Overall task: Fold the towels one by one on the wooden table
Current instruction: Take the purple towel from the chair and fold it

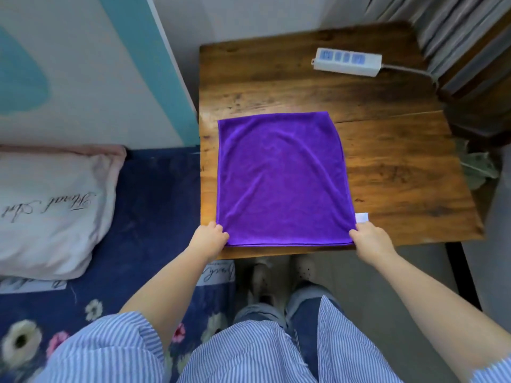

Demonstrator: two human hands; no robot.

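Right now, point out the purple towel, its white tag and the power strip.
purple towel (282, 178), head view, middle of the flat cloth.
white tag (361, 217), head view, middle of the label at the towel's near right corner.
power strip (347, 61), head view, top face with the sockets.

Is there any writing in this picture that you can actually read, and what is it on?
Pillow: cursive script, seen upside down, not legible.
Bedding strip below the table edge: cursive script, too blurred to read.
White tag on the purple towel: looks blank.
Power strip: no readable markings.
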